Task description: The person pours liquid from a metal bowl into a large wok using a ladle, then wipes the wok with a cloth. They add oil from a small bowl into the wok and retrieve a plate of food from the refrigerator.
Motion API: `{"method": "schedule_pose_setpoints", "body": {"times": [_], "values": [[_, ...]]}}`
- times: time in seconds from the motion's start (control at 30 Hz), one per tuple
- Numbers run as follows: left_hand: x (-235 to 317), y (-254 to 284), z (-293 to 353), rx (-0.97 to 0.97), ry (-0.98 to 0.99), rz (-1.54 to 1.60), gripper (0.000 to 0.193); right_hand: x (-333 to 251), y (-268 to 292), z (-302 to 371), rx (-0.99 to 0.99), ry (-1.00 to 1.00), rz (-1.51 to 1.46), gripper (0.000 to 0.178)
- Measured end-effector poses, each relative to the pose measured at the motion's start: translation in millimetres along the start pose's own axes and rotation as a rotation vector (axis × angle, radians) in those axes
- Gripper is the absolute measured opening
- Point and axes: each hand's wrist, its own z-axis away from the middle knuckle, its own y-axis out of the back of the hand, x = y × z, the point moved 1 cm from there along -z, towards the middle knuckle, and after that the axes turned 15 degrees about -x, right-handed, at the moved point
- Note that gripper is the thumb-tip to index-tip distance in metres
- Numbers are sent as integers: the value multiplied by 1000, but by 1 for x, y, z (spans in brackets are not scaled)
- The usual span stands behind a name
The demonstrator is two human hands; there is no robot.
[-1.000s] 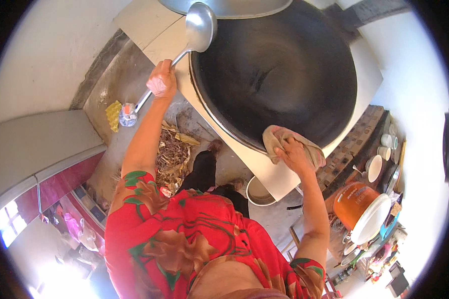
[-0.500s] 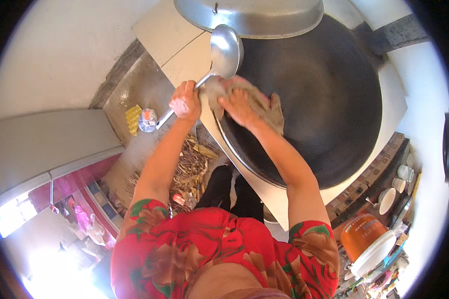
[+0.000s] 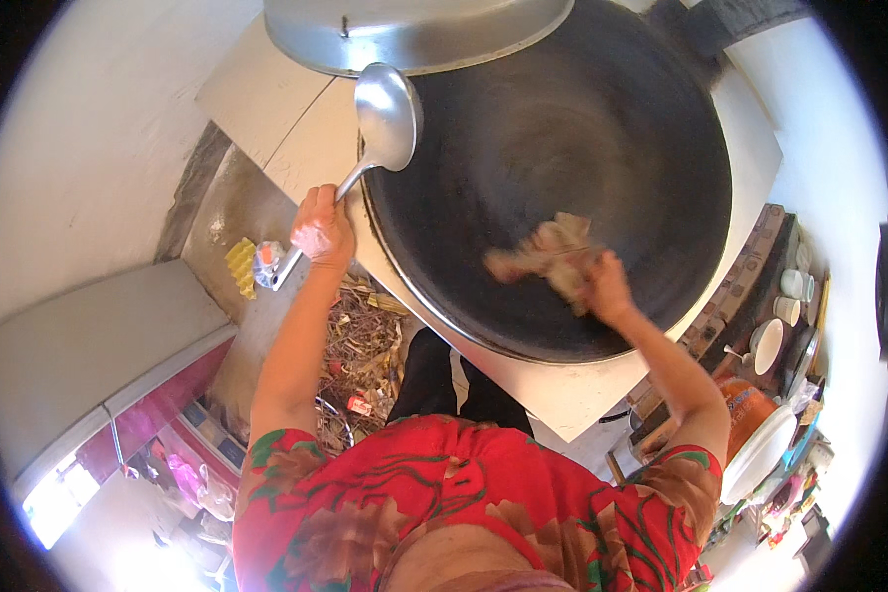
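My left hand is closed round the handle of a metal ladle, whose round bowl points up and away, just over the wok's left rim. Inside the large black wok, my right hand grips a crumpled brownish cloth above the near part of the bowl. The cloth is smeared by motion, so I cannot tell whether it touches the metal. The wok is set into a pale tiled stove top.
A big metal lid rests at the wok's far left edge. Dry twigs and husks lie on the floor below my left arm. Bowls line a ledge at right, near an orange bucket. A grey cabinet stands at left.
My right hand has pulled the cloth from the wok's left rim rightward and nearer, into the bowl. My left hand still holds the ladle. The whole view has shifted slightly.
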Motion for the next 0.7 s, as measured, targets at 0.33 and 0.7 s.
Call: {"method": "schedule_pose_setpoints", "body": {"times": [0.33, 0.7], "values": [[18, 5, -10, -65, -27, 55, 12, 88, 33, -174, 437, -85, -2, 49], [5, 4, -2, -104, 4, 9, 14, -59, 19, -32, -305, 166, -282, 50]]}}
